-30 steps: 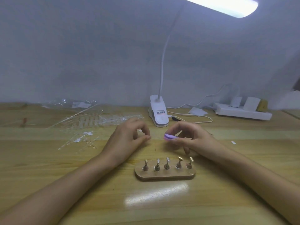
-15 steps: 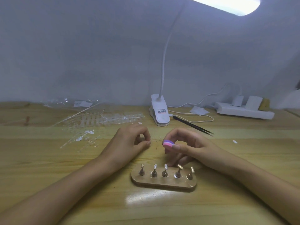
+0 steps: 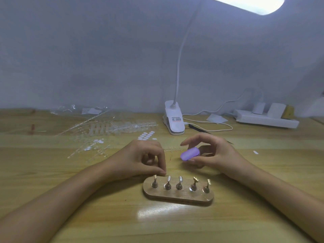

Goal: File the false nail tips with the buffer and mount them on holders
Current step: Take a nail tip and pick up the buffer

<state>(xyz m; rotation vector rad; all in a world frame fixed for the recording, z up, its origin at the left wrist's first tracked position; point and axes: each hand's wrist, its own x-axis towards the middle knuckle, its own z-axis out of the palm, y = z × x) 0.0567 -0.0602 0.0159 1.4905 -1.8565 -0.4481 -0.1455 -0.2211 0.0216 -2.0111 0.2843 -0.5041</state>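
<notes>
The filing seems to be giving way to mounting. The left hand (image 3: 145,160) is reaching down at ten o'clock of the wooden stand (image 3: 178,197), its thumb and forefinger pinching together just above the leftmost holder (image 3: 155,181). Whether a nail tip is sitting between them I cannot tell; it would be clear and tiny. The right hand (image 3: 213,153) is gripping the buffer (image 3: 190,153) at twelve o'clock of the stand, thumb beneath, fingers arching loosely over it. Next, the pinch likely needs lowering squarely onto the holder's top and pressing gently. The buffer is looking lilac, rounded and matte. Spare clear nail tips (image 3: 122,127) are lying at eleven o'clock.
</notes>
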